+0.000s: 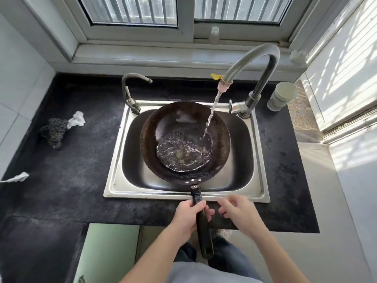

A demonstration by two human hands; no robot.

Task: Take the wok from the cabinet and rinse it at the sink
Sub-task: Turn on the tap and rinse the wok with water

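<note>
Water (183, 155) is filling the wok (151, 127) while my left hand (188, 214) alone is gripping the handle (196, 196), right hand (237, 211) hovering empty and loose-fingered to its right, so added weight is threatening a tip.

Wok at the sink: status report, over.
Left hand grips wok handle; right hand open, empty. Wok in sink, faucet stream landing inside, water pooled. Nothing in the way.
</note>
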